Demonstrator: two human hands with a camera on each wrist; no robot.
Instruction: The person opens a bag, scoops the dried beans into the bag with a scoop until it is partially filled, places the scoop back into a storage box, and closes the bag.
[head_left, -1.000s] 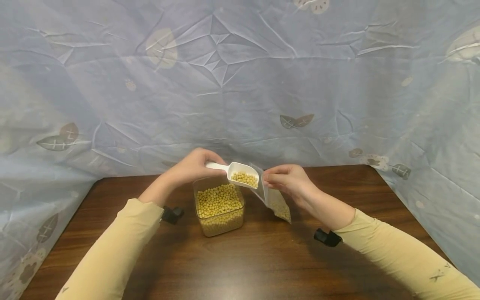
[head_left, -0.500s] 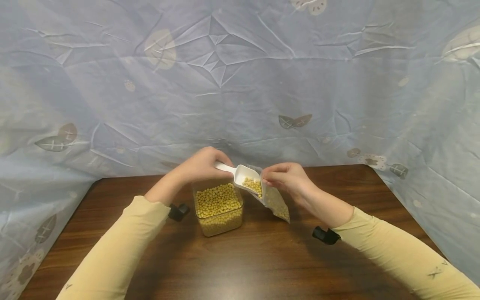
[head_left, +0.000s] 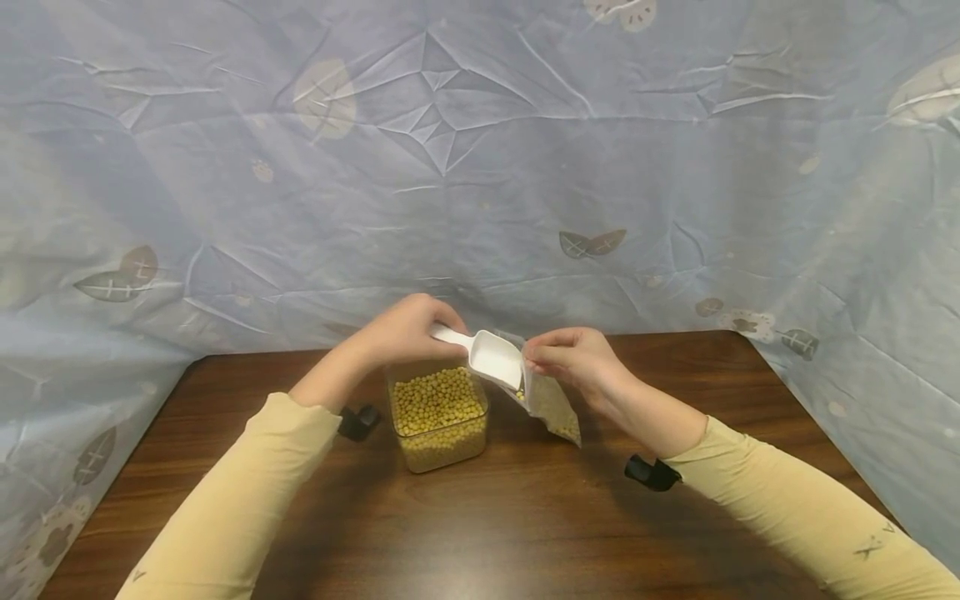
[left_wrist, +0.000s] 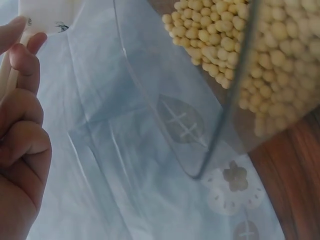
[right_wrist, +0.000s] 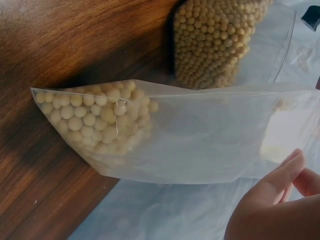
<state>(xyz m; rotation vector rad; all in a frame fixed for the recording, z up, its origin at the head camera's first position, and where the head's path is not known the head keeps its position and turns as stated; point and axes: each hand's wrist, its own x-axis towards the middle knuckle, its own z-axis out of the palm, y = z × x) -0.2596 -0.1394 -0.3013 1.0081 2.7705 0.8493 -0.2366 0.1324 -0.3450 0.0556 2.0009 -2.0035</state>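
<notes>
My left hand (head_left: pixel 411 332) grips the handle of a white scoop (head_left: pixel 495 360), whose bowl tilts down to the right into the mouth of a clear plastic bag (head_left: pixel 553 404). A few yellow soybeans show at the scoop's lip; the rest of its bowl is bare. With thumb and fingertips, my right hand (head_left: pixel 581 360) pinches the bag's upper edge. Soybeans (right_wrist: pixel 95 115) fill the bag's bottom corner in the right wrist view. Left of the bag stands a clear square container (head_left: pixel 442 462) with many soybeans (left_wrist: pixel 215 37) in it, below my left hand.
The dark wooden table (head_left: pixel 480 533) carries the container and lies under both forearms. A pale blue patterned cloth (head_left: pixel 465 167) hangs behind the table and at its sides. Black wrist cameras (head_left: pixel 651 472) sit under both wrists.
My left hand has moved right and tipped the scoop into the bag's mouth. The soybeans in the scoop have slid out, nearly all of them. My right hand stays about where it was.
</notes>
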